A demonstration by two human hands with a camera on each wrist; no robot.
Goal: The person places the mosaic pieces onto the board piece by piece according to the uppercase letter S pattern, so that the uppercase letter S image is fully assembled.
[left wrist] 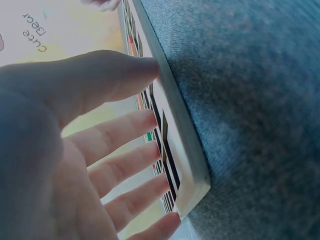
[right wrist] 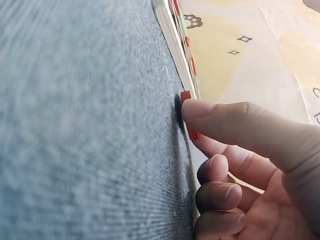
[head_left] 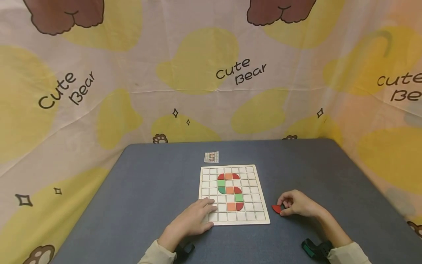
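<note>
A white gridded board (head_left: 253, 216) lies on the table, with red, orange and green tiles set in an S-like shape. My left hand (head_left: 195, 217) rests its extended fingertips on the board's lower left part, the thumb at the near edge. To the right of the board, my right hand (head_left: 298, 204) pinches a red quarter-round tile (head_left: 276, 209) between thumb and fingers. In the right wrist view that tile (right wrist: 186, 95) is seen edge-on, just above or at the cloth; contact is hard to tell. The other fingers of that hand are curled.
Behind the board lies a small card (head_left: 211, 157) printed with a grid and an S-like figure. A blue-grey cloth (head_left: 158, 176) covers the table. A printed curtain (head_left: 197, 73) hangs beyond the table's far edge.
</note>
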